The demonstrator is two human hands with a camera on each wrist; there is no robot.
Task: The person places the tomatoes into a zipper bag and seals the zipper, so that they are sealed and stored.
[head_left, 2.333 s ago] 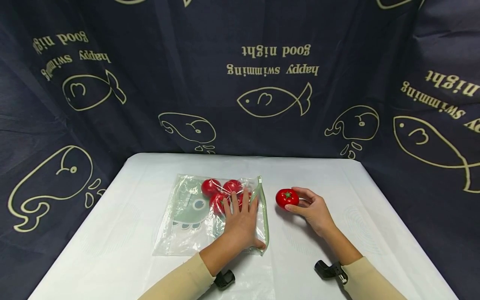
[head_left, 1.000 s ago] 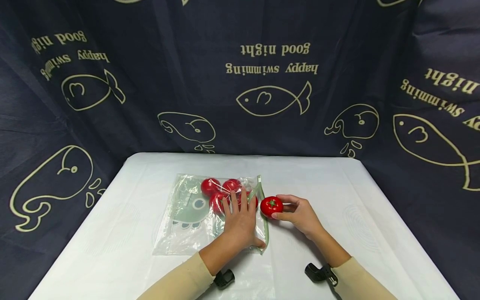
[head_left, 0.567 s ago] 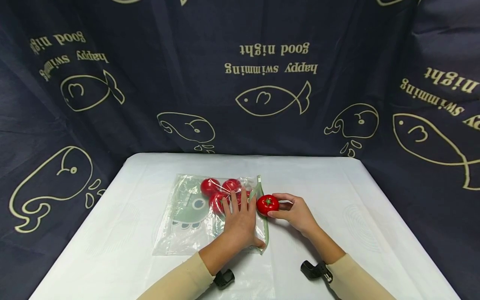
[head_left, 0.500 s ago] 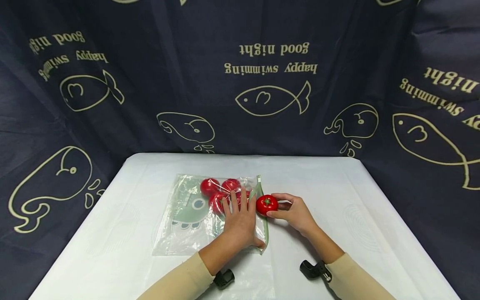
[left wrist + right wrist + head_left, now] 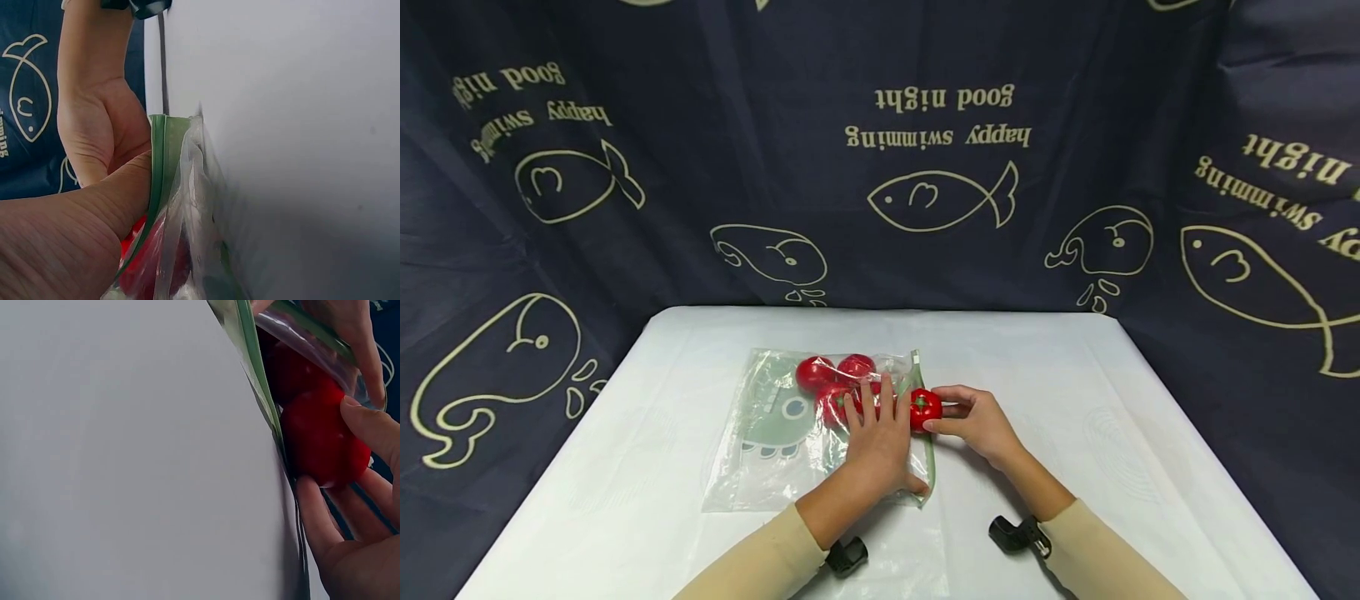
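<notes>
A clear zip bag (image 5: pixel 737 483) with a green-edged mouth lies on the white table, several red tomatoes (image 5: pixel 815 375) inside it. My left hand (image 5: pixel 876 450) rests on the bag with its fingers spread straight, its thumb at the green edge (image 5: pixel 159 162). From the right, my right hand (image 5: pixel 985 425) holds another tomato (image 5: pixel 325 440) between thumb and fingers. That tomato is at the bag's mouth, partly past the green edge and close against a tomato (image 5: pixel 290 369) inside. My left fingers partly hide the tomatoes in the bag.
The white table (image 5: pixel 1045 367) stretches around the bag on all sides. A dark blue curtain (image 5: pixel 850 267) with fish and whale drawings stands behind and beside the table. A black wrist camera (image 5: pixel 1015 535) is strapped to my right wrist, another (image 5: pixel 847 557) to my left.
My right hand has carried its tomato leftward from beside the bag into the bag's mouth. My left hand has stayed on the bag throughout.
</notes>
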